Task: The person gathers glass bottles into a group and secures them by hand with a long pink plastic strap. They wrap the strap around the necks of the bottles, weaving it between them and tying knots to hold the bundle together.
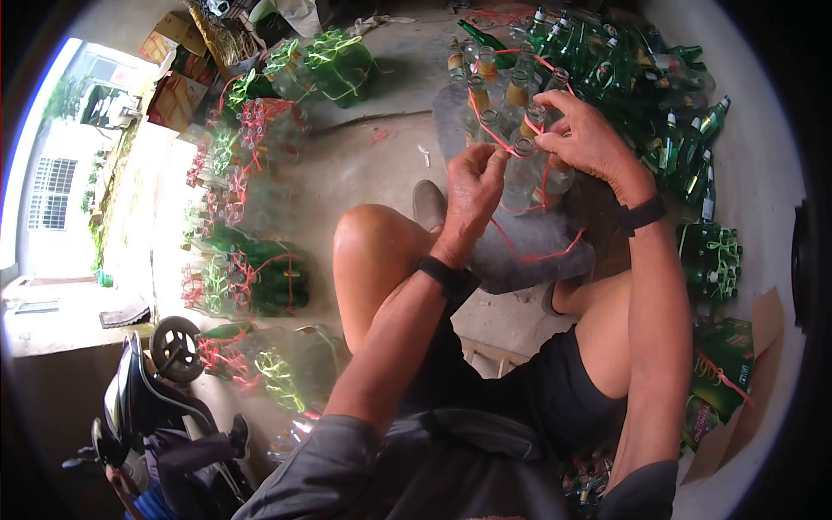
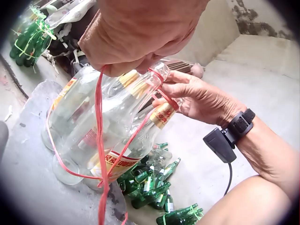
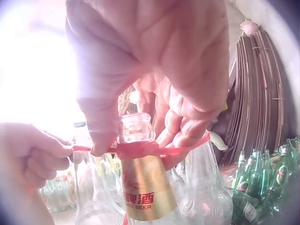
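Observation:
Several clear glass beer bottles [image 2: 122, 110] stand bunched together on a grey sheet [image 1: 498, 273]. Red plastic string [image 2: 100, 133] loops round their bodies and necks. My left hand [image 1: 475, 186] pinches the string close to the bottle mouths and pulls it taut. With thumb and fingers on either side, my right hand [image 1: 594, 143] grips the neck of one bottle with a gold foil label [image 3: 147, 187]. The string crosses that neck just under the lip, with the right thumb against it. A loose length of string [image 1: 537, 257] trails over the sheet.
Green bottles [image 1: 598, 61] crowd the far right floor. Tied bottle bundles [image 1: 260, 269] line the left side, with more green ones [image 1: 338, 69] at the back. A cardboard box [image 1: 737, 399] stands at right. Another person [image 1: 165, 464] sits beside a wheel [image 1: 176, 348] at lower left.

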Tool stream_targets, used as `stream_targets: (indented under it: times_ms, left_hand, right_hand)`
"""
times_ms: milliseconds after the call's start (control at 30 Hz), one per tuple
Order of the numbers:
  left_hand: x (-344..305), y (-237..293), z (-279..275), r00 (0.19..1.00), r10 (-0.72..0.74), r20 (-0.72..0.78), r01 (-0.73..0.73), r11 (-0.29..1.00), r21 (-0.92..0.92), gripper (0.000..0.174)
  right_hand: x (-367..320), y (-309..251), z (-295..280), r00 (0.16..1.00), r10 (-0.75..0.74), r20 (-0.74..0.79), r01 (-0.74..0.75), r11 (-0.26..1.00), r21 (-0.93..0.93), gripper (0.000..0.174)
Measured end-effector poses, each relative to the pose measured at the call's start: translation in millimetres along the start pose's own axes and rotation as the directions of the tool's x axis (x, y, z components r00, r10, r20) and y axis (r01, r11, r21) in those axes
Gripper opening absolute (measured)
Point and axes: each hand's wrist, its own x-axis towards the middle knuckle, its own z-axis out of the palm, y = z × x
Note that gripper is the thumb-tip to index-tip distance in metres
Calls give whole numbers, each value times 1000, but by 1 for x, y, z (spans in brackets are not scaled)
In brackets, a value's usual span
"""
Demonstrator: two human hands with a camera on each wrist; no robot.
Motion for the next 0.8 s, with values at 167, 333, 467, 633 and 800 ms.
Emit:
stream_targets:
  times_ms: [167, 333, 467, 633, 800]
  left_hand:
    - [5, -14, -2, 1000, 12, -23, -11, 999, 49, 20]
    - [12, -29, 6, 999, -27, -17, 28, 999, 40, 26]
    - [17, -47, 19, 981, 120, -149, -101, 986, 132, 19]
    - [14, -32, 24, 964, 111, -241, -47, 965, 259, 23]
    - [13, -33, 27, 954, 111, -278, -23, 953, 301, 22]
  right_hand:
    - [14, 7, 10, 885, -455, -98, 384, 833, -398, 36]
    - [19, -4, 13, 876, -477, 70, 437, 724, -534, 29]
    - [19, -11, 23, 846, -528, 71, 477, 693, -541, 30]
    - [23, -9, 17, 929, -350, 122, 363, 795, -486, 27]
    - [33, -9, 12, 966, -149, 210, 206, 937, -282, 35]
